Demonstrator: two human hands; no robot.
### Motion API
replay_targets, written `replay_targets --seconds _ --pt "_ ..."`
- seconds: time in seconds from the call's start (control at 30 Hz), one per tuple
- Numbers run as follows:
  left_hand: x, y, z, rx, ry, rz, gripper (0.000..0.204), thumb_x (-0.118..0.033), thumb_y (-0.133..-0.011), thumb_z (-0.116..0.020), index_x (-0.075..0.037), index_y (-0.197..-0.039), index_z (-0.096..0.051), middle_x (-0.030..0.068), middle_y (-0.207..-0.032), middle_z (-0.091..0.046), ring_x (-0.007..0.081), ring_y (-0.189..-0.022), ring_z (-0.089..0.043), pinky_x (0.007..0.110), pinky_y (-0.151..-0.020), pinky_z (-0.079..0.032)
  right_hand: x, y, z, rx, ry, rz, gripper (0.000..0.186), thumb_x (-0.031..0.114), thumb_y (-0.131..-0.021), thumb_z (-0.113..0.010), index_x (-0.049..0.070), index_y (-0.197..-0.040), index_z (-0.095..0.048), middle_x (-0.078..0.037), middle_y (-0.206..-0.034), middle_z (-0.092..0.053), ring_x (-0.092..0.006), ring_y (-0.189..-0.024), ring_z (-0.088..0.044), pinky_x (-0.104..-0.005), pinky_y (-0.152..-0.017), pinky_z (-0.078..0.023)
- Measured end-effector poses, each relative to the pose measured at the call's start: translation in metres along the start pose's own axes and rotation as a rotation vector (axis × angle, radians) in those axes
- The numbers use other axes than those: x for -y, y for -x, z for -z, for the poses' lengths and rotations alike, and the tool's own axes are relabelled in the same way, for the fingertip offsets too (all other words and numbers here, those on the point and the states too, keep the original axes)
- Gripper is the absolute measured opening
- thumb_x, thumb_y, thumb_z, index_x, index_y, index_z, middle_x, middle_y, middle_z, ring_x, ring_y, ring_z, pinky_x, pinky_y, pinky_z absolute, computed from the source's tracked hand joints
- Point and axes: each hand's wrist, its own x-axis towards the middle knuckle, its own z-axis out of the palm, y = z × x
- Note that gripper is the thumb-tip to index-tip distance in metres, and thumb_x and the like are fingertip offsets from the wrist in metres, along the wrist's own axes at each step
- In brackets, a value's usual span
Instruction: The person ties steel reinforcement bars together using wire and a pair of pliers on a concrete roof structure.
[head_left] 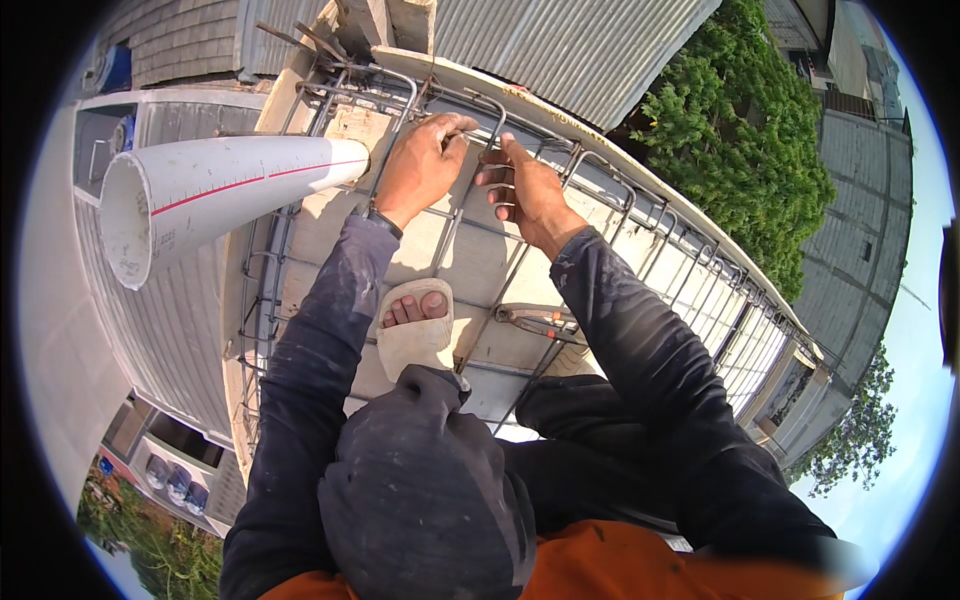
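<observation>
At the upper middle, my left hand (425, 160) bends its fingers closed beside a bent rebar; whatever they hold is too small to make out. Just to its right, my right hand (525, 195) has loosely curved fingers spread apart by the steel bars (482, 150). Both hands are over a rebar cage (437, 265) lying along pale formwork boards (540, 100). A pair of metal pliers or cutters (535, 318) with orange-marked handles lies on the bars below my right hand. My sandalled foot (415, 330) stands on the pale base between bars.
A white plastic pipe (220, 195) with a red stripe rises at the left. Beyond the formwork edge are corrugated roofs (530, 40), leafy trees (730, 150) and a grey block wall (860, 230), apparently at a lower level. My dark-trousered leg (590, 440) crosses the lower middle.
</observation>
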Motion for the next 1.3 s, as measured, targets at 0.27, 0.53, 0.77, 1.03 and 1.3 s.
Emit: replay_targets --seconds 0.27,0.53,0.77,1.03,1.3 --pt "-0.001 0.014 -0.010 -0.074 -0.002 -0.004 0.030 -0.016 -0.097 -0.065 -0.005 -0.123 -0.074 0.0130 -0.115 -0.074 0.0275 -0.106 -0.071 0.038 -0.093 -0.055 -0.109 0.105 0.140 0.494 1.894 0.467 0.068 0.050 -0.084 -0.085 0.005 -0.130 -0.063 -0.015 -0.116 -0.065 -0.0350 -0.110 -0.066 -0.0484 -0.085 -0.059" --pt "-0.012 0.045 -0.019 -0.052 0.226 0.207 0.033 -0.020 -0.099 -0.066 -0.001 -0.125 -0.072 0.0065 -0.106 -0.072 0.0123 -0.088 -0.064 0.030 -0.078 -0.054 -0.112 0.106 0.147 0.431 1.756 0.460 0.043 0.027 -0.093 -0.068 0.003 -0.129 -0.061 -0.016 -0.100 -0.071 -0.0360 -0.101 -0.069 -0.0517 -0.084 -0.057" --pt "-0.023 0.109 -0.055 -0.193 0.763 0.444 0.039 -0.018 -0.099 -0.070 -0.004 -0.135 -0.061 0.0094 -0.125 -0.067 0.0150 -0.105 -0.065 0.031 -0.083 -0.055 -0.026 0.104 0.132 0.421 1.038 0.226 0.033 0.023 -0.095 -0.060 0.000 -0.117 -0.065 -0.017 -0.092 -0.075 -0.0321 -0.075 -0.073 -0.0433 -0.068 -0.058" --pt "-0.045 0.074 -0.072 0.343 1.271 0.655 0.041 -0.045 -0.112 -0.055 -0.011 -0.133 -0.061 0.0077 -0.127 -0.070 0.0204 -0.119 -0.069 0.041 -0.098 -0.058 0.089 0.080 0.061 0.281 1.249 0.051 0.032 0.024 -0.100 -0.070 0.003 -0.124 -0.071 -0.007 -0.091 -0.076 -0.0122 -0.059 -0.067 -0.0283 -0.048 -0.052" --pt "-0.045 0.052 -0.076 0.240 1.309 0.677 0.030 -0.036 -0.115 -0.051 -0.009 -0.117 -0.063 0.0124 -0.110 -0.075 0.0239 -0.103 -0.076 0.038 -0.083 -0.064 0.115 0.075 0.056 0.011 1.814 0.552 0.035 0.027 -0.093 -0.074 0.007 -0.121 -0.075 -0.018 -0.097 -0.078 -0.0380 -0.095 -0.076 -0.0491 -0.085 -0.059"
